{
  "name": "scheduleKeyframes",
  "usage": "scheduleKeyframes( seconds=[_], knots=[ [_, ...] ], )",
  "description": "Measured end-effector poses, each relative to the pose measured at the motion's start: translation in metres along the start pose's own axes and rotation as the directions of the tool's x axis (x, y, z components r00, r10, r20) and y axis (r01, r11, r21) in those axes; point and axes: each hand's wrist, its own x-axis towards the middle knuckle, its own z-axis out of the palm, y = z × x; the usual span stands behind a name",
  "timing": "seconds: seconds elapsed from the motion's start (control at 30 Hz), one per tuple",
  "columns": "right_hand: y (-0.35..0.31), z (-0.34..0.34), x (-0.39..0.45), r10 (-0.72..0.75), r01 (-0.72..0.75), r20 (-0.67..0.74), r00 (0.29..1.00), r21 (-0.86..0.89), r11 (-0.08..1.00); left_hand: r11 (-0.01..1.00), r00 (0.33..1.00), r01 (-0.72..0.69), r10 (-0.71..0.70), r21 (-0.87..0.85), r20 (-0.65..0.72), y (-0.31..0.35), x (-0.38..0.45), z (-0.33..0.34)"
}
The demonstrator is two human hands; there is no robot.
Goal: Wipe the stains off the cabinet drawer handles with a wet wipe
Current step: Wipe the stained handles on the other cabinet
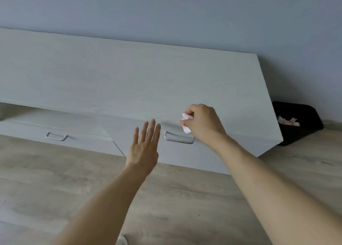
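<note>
A low white cabinet (129, 81) stands against the wall with two drawers below its top. My right hand (201, 123) holds a crumpled white wet wipe (186, 122), with an orange-red smear on it, just above the right drawer's metal handle (178, 139). My left hand (143, 148) hovers flat with straight fingers in front of the drawer face, left of that handle, holding nothing. The left drawer's metal handle (56, 136) lies farther left, and that drawer looks pulled slightly out.
A black bin (299, 133) sits on the floor to the right of the cabinet, with a used stained wipe (287, 120) in it. Light wood-look flooring (166, 198) spreads in front. A grey-blue wall (185, 13) rises behind.
</note>
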Motion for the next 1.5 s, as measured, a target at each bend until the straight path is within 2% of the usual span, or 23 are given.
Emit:
scheduleKeyframes(
  seconds=[0.1, 0.2, 0.3, 0.37, 0.5, 0.63, 0.73, 0.9, 1.03, 1.1, 1.17, 1.27, 1.43, 1.5],
  knots=[
    [0.028, 0.042, 0.014, -0.063, 0.067, -0.118, 0.991, 0.029, 0.997, 1.000, 0.962, -0.018, 0.017, 0.000, -0.273, 0.008, 0.022, 0.066],
    [0.048, 0.068, 0.024, -0.110, 0.158, -0.298, 0.948, 0.145, 0.977, 0.992, 0.831, -0.067, -0.006, -0.111, -0.556, 0.017, 0.049, 0.116],
    [0.058, 0.083, 0.026, -0.122, 0.288, -0.486, 0.865, 0.282, 0.915, 0.979, 0.705, -0.123, -0.028, -0.160, -0.709, 0.022, 0.079, 0.151],
    [0.062, 0.089, 0.024, -0.142, 0.383, -0.584, 0.799, 0.314, 0.869, 0.970, 0.628, -0.153, -0.053, -0.190, -0.776, 0.025, 0.096, 0.164],
    [0.075, 0.105, 0.012, -0.174, 0.497, -0.697, 0.696, 0.293, 0.817, 0.942, 0.541, -0.215, -0.106, -0.259, -0.834, 0.026, 0.114, 0.173],
    [0.093, 0.116, -0.002, -0.187, 0.485, -0.720, 0.668, 0.231, 0.843, 0.923, 0.501, -0.250, -0.135, -0.292, -0.855, 0.027, 0.112, 0.173],
    [0.111, 0.121, -0.005, -0.157, 0.479, -0.767, 0.622, 0.214, 0.851, 0.900, 0.446, -0.279, -0.186, -0.334, -0.876, 0.032, 0.115, 0.173],
    [0.137, 0.143, -0.002, -0.143, 0.527, -0.873, 0.466, 0.144, 0.838, 0.881, 0.353, -0.327, -0.221, -0.342, -0.909, 0.031, 0.129, 0.180],
    [0.150, 0.158, 0.000, -0.254, 0.498, -0.917, 0.307, -0.072, 0.864, 0.901, 0.299, -0.312, -0.209, -0.302, -0.931, 0.028, 0.137, 0.183],
    [0.154, 0.161, 0.004, -0.247, 0.479, -0.937, 0.245, -0.105, 0.872, 0.895, 0.255, -0.320, -0.236, -0.312, -0.938, 0.033, 0.140, 0.183],
    [0.154, 0.162, 0.009, -0.177, 0.482, -0.954, 0.244, -0.039, 0.875, 0.903, 0.197, -0.310, -0.244, -0.297, -0.949, 0.036, 0.142, 0.183],
    [0.148, 0.167, 0.015, -0.085, 0.513, -0.949, 0.303, 0.087, 0.854, 0.939, 0.111, -0.248, -0.216, -0.237, -0.970, 0.033, 0.147, 0.184],
    [0.148, 0.178, 0.012, -0.013, 0.537, -0.917, 0.399, 0.223, 0.814, 0.943, 0.019, -0.186, -0.276, -0.275, -0.961, 0.044, 0.156, 0.181],
    [0.150, 0.185, 0.007, -0.003, 0.554, -0.889, 0.459, 0.283, 0.783, 0.943, -0.006, -0.174, -0.291, -0.285, -0.957, 0.048, 0.158, 0.181]
  ],
)
